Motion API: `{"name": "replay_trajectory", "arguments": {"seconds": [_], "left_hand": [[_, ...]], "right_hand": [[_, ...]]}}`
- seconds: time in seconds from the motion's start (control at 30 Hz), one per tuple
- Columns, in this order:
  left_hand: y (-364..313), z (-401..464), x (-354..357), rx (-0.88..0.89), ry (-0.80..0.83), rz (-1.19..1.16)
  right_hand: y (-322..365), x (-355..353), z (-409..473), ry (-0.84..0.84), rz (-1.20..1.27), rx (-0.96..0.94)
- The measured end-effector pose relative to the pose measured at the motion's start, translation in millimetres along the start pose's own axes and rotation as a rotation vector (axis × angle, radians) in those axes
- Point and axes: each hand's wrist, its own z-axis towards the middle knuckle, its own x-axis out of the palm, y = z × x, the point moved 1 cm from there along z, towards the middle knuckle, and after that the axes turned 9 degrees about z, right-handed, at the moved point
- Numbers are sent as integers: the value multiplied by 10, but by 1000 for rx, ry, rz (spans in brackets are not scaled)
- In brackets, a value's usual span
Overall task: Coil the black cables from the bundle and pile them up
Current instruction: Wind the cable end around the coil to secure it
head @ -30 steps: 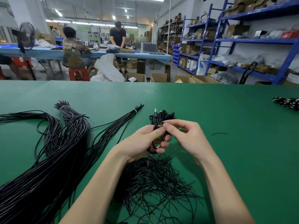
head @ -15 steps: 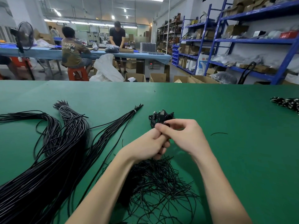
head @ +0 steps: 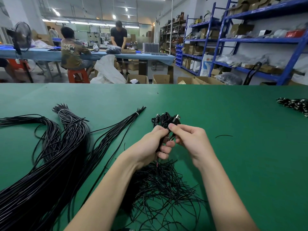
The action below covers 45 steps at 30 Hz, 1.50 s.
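Over the middle of the green table (head: 216, 164), both my hands hold one coiled black cable (head: 171, 138). My left hand (head: 155, 144) grips the coil in curled fingers. My right hand (head: 188, 139) pinches it near the plug end (head: 177, 118), which sticks up above my fingers. Just behind the hands sits a small pile of coiled cables (head: 160, 119). Long bundles of straight black cables (head: 55, 155), bound with white ties, fan across the left of the table. A heap of thin black ties (head: 160, 185) lies under my forearms.
One short loose black strand (head: 223, 135) lies to the right of my hands. A cluster of black-and-white pieces (head: 295, 105) sits at the far right edge. Beyond the table are cardboard boxes, blue shelving, and two people at a blue workbench.
The coil's plug end has tilted to the right above my fingers. My right hand has shifted its pinch on the coil, and both hands sit slightly closer together.
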Motion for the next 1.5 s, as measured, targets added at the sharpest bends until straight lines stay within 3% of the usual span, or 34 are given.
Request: {"name": "replay_trajectory", "arguments": {"seconds": [0.3,0.6,0.73,0.87,1.0,1.2,1.5], "left_hand": [[-32,-40,-32,35,108,-205],[23,-11,-89,39,9,-151],[53,9,-85,93,-69,18],[88,28,-74,127,-90,102],[43,4,-56,151,3,282],[38,35,-27,351,-197,833],[88,48,-17,355,-301,654]], "right_hand": [[8,13,-17,142,233,68],[38,4,-16,115,201,7],[-17,-5,-9,52,333,100],[-30,-56,-4,-39,57,-49],[21,-98,-2,-69,-131,-193],[6,-129,4,-91,-48,-103],[52,-134,-17,89,223,93]]}}
